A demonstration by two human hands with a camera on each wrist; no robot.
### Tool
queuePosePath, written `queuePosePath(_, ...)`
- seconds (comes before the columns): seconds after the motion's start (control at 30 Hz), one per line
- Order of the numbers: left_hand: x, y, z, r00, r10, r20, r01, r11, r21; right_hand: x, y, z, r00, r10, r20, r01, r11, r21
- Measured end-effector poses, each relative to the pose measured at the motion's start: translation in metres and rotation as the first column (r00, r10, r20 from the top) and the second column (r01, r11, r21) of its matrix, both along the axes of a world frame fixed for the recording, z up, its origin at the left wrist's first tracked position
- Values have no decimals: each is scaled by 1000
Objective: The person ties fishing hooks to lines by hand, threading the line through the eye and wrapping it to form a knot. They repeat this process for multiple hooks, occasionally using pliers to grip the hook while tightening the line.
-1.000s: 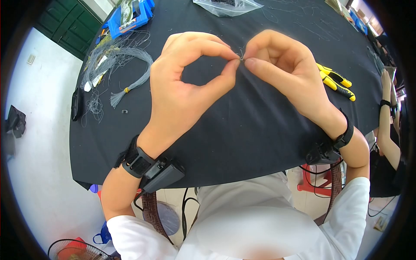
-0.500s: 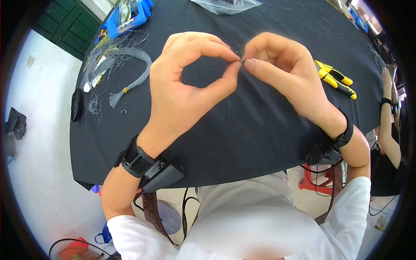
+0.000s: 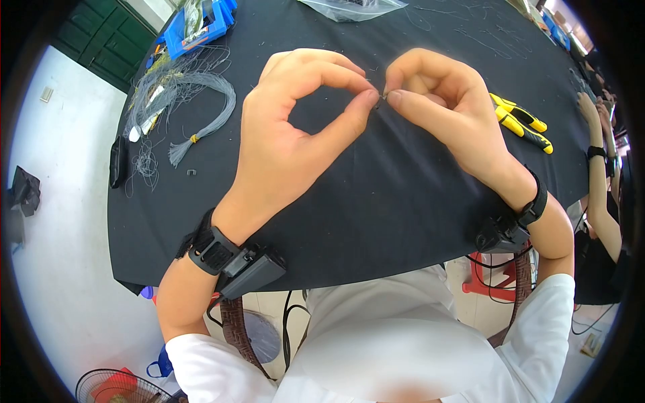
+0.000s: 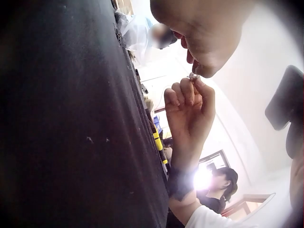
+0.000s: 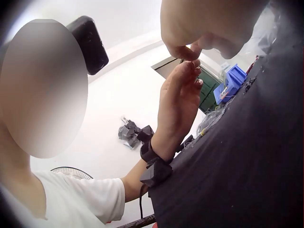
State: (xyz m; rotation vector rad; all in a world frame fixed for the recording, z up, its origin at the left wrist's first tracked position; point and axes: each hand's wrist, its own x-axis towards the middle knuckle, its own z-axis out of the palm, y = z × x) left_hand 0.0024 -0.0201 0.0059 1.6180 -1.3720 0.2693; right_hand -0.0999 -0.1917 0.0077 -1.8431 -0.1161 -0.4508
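Observation:
Above the black-covered table [image 3: 376, 221], both hands meet fingertip to fingertip in the head view. My left hand [image 3: 289, 127] pinches a tiny shiny metal piece [image 4: 192, 76] between thumb and index finger, its other fingers bent behind. From the other side, my right hand [image 3: 453, 111] pinches the same small piece, thumb against index finger. Thin bristle-like ends stick up around the fingertips. Most of the piece is hidden by the fingers, and I cannot tell its exact kind.
Yellow-and-black pliers [image 3: 521, 124] lie right of my right hand. A bundle of grey line [image 3: 208, 127], tied with a yellow band, lies at left, near a blue bin [image 3: 195, 33]. A clear plastic bag [image 3: 353, 9] lies at the back. Another person's arm [image 3: 600, 181] shows at far right.
Both hands have shifted slightly right, the left one more at the last moment, with the pinched fingertips still close together. The other person's hands at far right have moved.

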Motion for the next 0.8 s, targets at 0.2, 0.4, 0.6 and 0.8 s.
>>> queuePosePath(0.2, -3, -1, -1, 1000, -3, -23, 4, 999, 36, -2, 1, 3, 999, 9, -34, -8, 1000, 28)
queuePosePath(0.4, -4, -2, -1, 999, -15, -37, 17, 998, 53, -2, 3, 1, 998, 44, -41, -40, 993, 107)
queuePosePath(0.6, -3, -2, -2, 999, -12, -44, 14, 999, 47, 1, 3, -2, 990, 118, -83, -91, 958, 272)
queuePosePath(0.8, -3, -1, -2, 998, -22, -53, 23, 999, 34, 2, 2, -3, 985, 161, -65, -138, 953, 269)
